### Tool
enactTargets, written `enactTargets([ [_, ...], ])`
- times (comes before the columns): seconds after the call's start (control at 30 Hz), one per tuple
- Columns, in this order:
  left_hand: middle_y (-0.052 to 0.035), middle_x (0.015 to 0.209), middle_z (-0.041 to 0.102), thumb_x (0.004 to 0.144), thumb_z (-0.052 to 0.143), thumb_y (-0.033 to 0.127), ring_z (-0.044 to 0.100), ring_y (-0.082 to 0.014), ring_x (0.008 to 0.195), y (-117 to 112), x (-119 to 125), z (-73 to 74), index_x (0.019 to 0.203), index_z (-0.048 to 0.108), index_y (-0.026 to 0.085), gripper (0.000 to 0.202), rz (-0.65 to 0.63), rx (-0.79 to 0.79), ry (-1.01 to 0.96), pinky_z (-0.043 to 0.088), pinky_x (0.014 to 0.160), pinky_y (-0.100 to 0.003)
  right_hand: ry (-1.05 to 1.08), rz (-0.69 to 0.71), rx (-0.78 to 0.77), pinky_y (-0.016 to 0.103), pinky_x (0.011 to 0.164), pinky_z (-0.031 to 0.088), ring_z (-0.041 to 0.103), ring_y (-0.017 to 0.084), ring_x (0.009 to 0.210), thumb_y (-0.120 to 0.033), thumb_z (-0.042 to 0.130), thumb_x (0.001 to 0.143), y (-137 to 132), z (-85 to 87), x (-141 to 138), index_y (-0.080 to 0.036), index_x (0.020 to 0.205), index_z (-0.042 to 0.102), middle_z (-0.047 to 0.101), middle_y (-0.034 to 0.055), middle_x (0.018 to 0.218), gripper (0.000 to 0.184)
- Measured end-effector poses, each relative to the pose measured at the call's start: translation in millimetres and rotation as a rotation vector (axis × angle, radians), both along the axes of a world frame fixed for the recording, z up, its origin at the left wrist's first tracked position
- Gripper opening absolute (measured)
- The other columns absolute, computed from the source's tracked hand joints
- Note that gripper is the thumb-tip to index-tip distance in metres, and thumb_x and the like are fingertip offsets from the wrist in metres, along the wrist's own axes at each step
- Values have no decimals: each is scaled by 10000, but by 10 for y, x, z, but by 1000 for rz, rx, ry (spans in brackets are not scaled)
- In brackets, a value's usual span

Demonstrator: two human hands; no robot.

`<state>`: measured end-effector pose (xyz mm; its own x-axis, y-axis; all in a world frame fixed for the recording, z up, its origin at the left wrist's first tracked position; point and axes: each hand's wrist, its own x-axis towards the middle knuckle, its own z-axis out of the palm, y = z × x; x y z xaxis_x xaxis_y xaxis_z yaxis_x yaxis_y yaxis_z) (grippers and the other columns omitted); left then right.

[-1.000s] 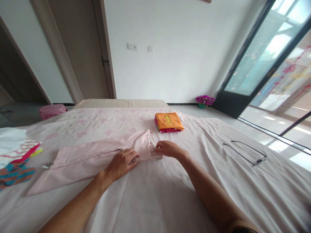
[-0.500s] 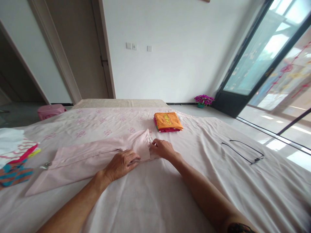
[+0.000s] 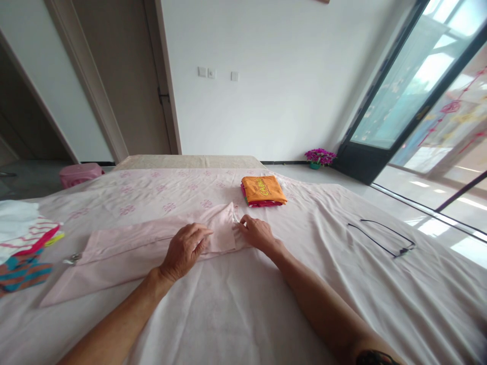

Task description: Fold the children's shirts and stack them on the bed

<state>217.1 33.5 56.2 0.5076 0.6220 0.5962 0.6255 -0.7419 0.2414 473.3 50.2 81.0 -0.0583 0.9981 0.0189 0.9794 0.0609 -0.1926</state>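
A pale pink garment [image 3: 152, 245], folded long and narrow like trousers, lies across the bed sheet, with a small toggle-like piece at its left end. Over its right half hovers or lightly rests my left hand [image 3: 186, 249], fingers loosely bent and apart, gripping nothing I can see. At the garment's right end my right hand [image 3: 255, 232] pinches the edge beside a whitish strip. Part of the fabric is hidden behind both hands.
A folded orange cloth stack [image 3: 263, 191] sits beyond my right hand. Eyeglasses [image 3: 399, 250] lie at right. Several clothes [image 3: 23, 233] are piled at the left edge. Past the bed are a pink stool [image 3: 79, 175] and purple flowers [image 3: 320, 157].
My left hand has let go of the garment's near edge and moved slightly up and left. My right hand stays at the right end, almost unmoved.
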Motion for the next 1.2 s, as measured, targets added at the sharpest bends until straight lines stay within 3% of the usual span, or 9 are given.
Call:
enactTargets([
  [0.13, -106, 1441, 511, 978, 433, 366, 458, -244, 1329, 46, 15, -82, 1390, 501, 229, 439, 14, -13, 157, 373, 1104, -436, -51, 18, -11, 308, 759, 391, 664, 240, 948, -459, 438, 960, -12, 26, 20, -257, 1145, 594, 726, 69, 1020, 315],
  [0.3, -77, 1475, 498, 973, 438, 419, 400, -262, 1390, 65, 55, -185, 1451, 435, 287, 496, -61, -56, 339, 326, 1139, -487, -35, 8, 77, 318, 826, 413, 622, 232, 1039, -290, 428, 959, -25, 88, 31, -246, 1166, 607, 695, 74, 1125, 277],
  [0.53, -41, 1503, 466, 961, 458, 447, 359, -288, 1415, 31, 61, -88, 1436, 436, 386, 480, -131, -122, 320, 270, 1146, -566, 38, 426, 283, 353, 1150, 237, 346, 217, 1391, -343, 377, 1007, 123, 6, -288, -168, 1459, 402, 431, 114, 1496, 486],
  [0.67, -52, 1439, 543, 993, 395, 390, 442, -238, 1366, -1, 8, -5, 1402, 498, 325, 427, -188, -238, 174, 309, 1149, -511, -72, 437, 159, 433, 1177, 186, 242, 257, 1451, -400, 387, 998, 337, -120, -410, -125, 1510, 314, 311, 136, 1570, 585],
  [0.77, -80, 1324, 634, 1011, 330, 370, 564, -181, 1242, 42, -104, -4, 1340, 562, 232, 426, -68, -301, -67, 420, 1083, -384, -137, 351, 68, 468, 1139, 256, 249, 284, 1445, -413, 369, 995, 412, -157, -347, -109, 1488, 350, 293, 158, 1573, 580],
  [0.9, -88, 1224, 686, 1009, 300, 394, 613, -184, 1162, 220, -287, -35, 1216, 631, 183, 444, 215, -240, -224, 461, 1031, -356, -226, 323, 47, 502, 1092, 297, 327, 293, 1395, -342, 364, 990, 422, -108, -270, -206, 1345, 537, 411, 134, 1506, 417],
  [0.97, -100, 1261, 669, 1009, 286, 392, 584, -195, 1208, 313, -348, -59, 1229, 623, 171, 459, 257, -178, -164, 423, 1073, -382, -214, 284, 116, 486, 1109, 270, 347, 281, 1380, -337, 354, 995, 441, -67, -330, -206, 1322, 553, 462, 136, 1463, 405],
  [1.07, -113, 1358, 605, 993, 335, 424, 509, -242, 1300, 395, -385, -132, 1292, 593, 195, 457, 290, -89, 28, 361, 1111, -458, -127, 207, 199, 448, 1150, 213, 269, 266, 1433, -408, 320, 1008, 509, -37, -530, -141, 1456, 397, 364, 153, 1536, 527],
  [1.2, -131, 1420, 546, 968, 370, 485, 460, -310, 1331, 420, -392, -256, 1327, 579, 236, 484, 350, -89, 219, 351, 1079, -514, -103, 328, 127, 451, 1168, 173, 225, 278, 1459, -456, 282, 1013, 598, -125, -759, -101, 1516, 288, 277, 162, 1580, 615],
])
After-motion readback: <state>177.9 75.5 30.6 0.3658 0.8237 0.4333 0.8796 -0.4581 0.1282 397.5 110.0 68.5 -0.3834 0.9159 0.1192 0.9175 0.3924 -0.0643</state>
